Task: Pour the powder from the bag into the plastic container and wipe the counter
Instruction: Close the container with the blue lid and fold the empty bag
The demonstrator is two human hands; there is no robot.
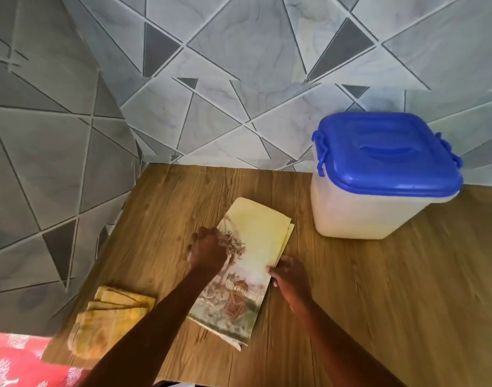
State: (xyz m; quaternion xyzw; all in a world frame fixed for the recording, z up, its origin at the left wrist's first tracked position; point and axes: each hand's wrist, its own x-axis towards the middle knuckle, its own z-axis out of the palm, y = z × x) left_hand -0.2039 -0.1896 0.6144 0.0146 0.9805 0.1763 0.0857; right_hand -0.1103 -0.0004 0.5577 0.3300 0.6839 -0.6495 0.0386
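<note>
A flattened, folded bag (pixel 250 252) with a pale yellow top and a printed picture lies in the middle of the wooden counter (pixel 379 289). My left hand (pixel 207 251) rests on its left edge, fingers curled at the print. My right hand (pixel 291 277) pinches the right edge of the bag. The plastic container (pixel 376 191), translucent white with powder inside, stands at the back right with its blue lid (pixel 387 152) clipped shut. A folded yellow cloth (pixel 110 317) lies at the counter's front left, apart from both hands.
Grey geometric tiled walls (pixel 239 79) close the counter at the back and the left. A red patterned fabric (pixel 12 361) shows below the counter's left front corner. Bare wood lies to the right of the bag and in front of the container.
</note>
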